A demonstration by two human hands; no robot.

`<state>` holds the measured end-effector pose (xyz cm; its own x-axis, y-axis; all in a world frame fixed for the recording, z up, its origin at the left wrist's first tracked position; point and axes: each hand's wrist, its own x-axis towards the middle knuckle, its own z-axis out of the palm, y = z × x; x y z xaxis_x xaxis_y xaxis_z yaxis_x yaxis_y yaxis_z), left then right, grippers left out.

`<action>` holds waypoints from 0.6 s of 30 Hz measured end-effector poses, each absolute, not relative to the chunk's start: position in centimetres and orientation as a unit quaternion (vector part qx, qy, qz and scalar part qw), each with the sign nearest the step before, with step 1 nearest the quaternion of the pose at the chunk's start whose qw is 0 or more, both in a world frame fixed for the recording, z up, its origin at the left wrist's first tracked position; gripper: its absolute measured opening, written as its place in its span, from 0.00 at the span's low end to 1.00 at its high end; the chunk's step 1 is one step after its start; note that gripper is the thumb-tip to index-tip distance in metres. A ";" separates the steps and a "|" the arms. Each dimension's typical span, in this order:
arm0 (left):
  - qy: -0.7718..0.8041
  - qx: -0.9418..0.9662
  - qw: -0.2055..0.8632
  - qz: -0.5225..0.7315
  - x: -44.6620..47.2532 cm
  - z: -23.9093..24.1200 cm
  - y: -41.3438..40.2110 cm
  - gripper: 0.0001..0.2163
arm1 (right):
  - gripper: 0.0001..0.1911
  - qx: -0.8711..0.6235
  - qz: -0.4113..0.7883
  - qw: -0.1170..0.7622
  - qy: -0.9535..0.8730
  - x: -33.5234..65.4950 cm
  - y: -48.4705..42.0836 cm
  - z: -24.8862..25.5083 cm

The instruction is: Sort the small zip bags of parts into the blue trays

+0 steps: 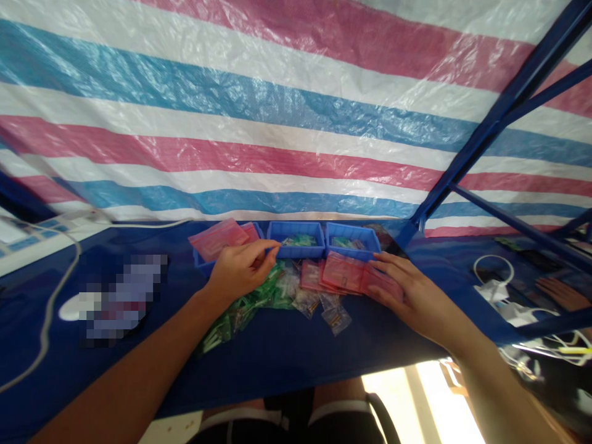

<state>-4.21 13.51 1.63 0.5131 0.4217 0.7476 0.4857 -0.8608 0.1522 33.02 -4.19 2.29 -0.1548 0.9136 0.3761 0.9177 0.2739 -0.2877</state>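
Observation:
My left hand (pixel 243 265) is closed in a pinch above the green packets, near the left and middle blue bins. Whatever its fingertips hold is hidden or too small to name. My right hand (pixel 411 293) has its fingers apart, resting over the rightmost of the pink plastic bags (pixel 342 273). Under and beside my left hand lies a heap of green packets (pixel 259 296). Small clear bags (pixel 337 316) with brass-coloured pieces lie in front of the pink ones. More pink bags (pixel 217 239) rest on the left bin; the middle bin (pixel 296 250) and right bin (pixel 354 251) contain small greenish packets.
A striped plastic sheet (pixel 277 123) hangs behind the blue table (pixel 287 351). Blue metal bars (pixel 481 135) slant up at the right. A pixelated object (pixel 124 302) and a white cable (pixel 50 308) lie left. Another person's hand (pixel 562 293) shows at far right, near white cables.

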 end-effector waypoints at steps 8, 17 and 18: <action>-0.227 -0.879 0.049 -0.416 -3.8 1.4 13.2 0.07 | 0.17 -0.619 -0.018 0.277 -0.735 33.7 -6.5 -3.4; -0.202 -0.901 -0.015 -0.384 -3.2 2.1 12.2 0.14 | 0.11 -0.590 0.079 0.436 -0.675 30.0 -3.6 5.0; -0.204 -0.901 -0.021 -0.383 -3.1 2.3 12.1 0.19 | 0.12 -0.561 0.139 0.458 -0.676 28.9 -2.5 5.8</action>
<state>-3.12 12.10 2.29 0.6232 0.3837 0.6815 0.3510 -0.9159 0.1947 28.90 -2.46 5.78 0.0474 0.8852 0.4629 0.6308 0.3328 -0.7010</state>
